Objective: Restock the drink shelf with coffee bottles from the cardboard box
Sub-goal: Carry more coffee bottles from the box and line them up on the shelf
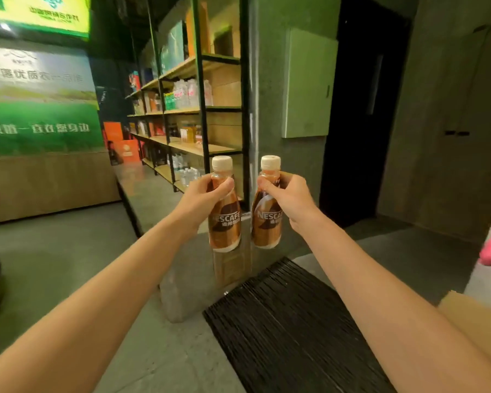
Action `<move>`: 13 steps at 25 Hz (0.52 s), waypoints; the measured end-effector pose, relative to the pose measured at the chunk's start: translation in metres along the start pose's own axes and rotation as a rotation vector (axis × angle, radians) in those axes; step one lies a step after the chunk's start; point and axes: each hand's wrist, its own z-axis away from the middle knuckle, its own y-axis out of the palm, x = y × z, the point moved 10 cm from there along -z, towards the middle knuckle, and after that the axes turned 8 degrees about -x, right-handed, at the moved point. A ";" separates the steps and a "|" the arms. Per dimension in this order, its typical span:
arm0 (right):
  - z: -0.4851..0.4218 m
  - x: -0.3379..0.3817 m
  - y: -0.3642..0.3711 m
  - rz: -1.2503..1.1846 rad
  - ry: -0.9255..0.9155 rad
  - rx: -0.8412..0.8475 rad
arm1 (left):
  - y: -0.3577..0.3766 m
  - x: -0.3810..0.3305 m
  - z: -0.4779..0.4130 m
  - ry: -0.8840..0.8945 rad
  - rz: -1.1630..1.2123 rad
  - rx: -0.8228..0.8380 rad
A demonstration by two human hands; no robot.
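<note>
I hold two brown Nescafe coffee bottles with cream caps upright in front of me. My left hand (201, 194) grips the neck of the left bottle (224, 222). My right hand (287, 197) grips the neck of the right bottle (267, 225). Both bottles hang in the air above the floor, side by side and apart. The drink shelf (201, 109), black metal with wooden boards, stands behind them to the left and carries water and juice bottles. A corner of the cardboard box (476, 330) shows at the lower right, partly behind my right forearm.
A grey concrete pillar (292, 80) stands right behind the bottles. A black ribbed mat (289, 330) lies on the floor below. A dark doorway (360, 109) opens at the right. A wooden counter with green posters (40, 177) runs along the left.
</note>
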 end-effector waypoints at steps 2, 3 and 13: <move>-0.007 0.003 0.077 -0.045 0.028 0.040 | -0.078 0.017 -0.017 -0.033 -0.026 -0.077; -0.010 0.004 0.110 -0.056 0.039 0.054 | -0.110 0.026 -0.025 -0.053 -0.036 -0.110; -0.075 -0.014 0.410 -0.081 0.042 0.299 | -0.352 0.124 -0.112 -0.162 -0.060 -0.362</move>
